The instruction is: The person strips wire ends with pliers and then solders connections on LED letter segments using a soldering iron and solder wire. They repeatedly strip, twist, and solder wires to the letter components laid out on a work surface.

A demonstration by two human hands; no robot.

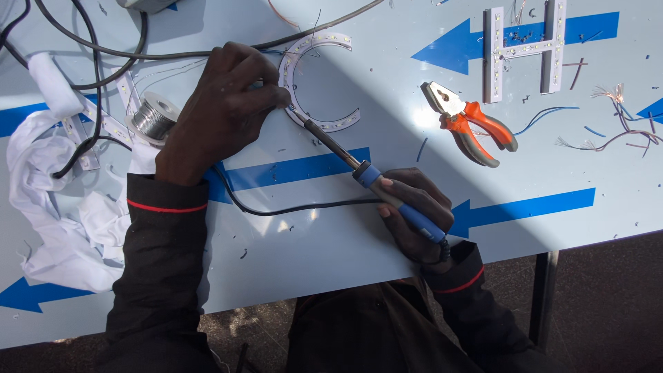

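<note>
So the soldering iron (pixel 373 181) sits in the right hand (pixel 414 217), grip wrapped snug around its blue handle, and the dark shaft runs up and to the left until the tip lands on the lower left part of the C-shaped LED strip (pixel 314 83). That C strip lies flat on the pale blue surface (pixel 331 242), which has big blue arrows on it. The left hand (pixel 221 110) comes in from the left of the C strip and its fingertips press on the strip's left edge, right by the iron tip; fingers are curled in tight, though I can't tell if they're pinching a bit of solder or only pinning the strip down.

Just left of the C strip, tucked beside the left wrist, there's a spool of solder wire (pixel 153 116). Further left is a heap of crumpled white paper (pixel 62 207) with black cables (pixel 97 83) looping over it. The iron's black cord (pixel 290 207) curves below the C strip, back under the left forearm.

To the right of the C strip, a pair of orange-handled pliers (pixel 469 121) lies on the surface with the handles spread. Further right and up is an H-shaped LED strip (pixel 525 48), and beyond it some loose wire scraps (pixel 615 124).
</note>
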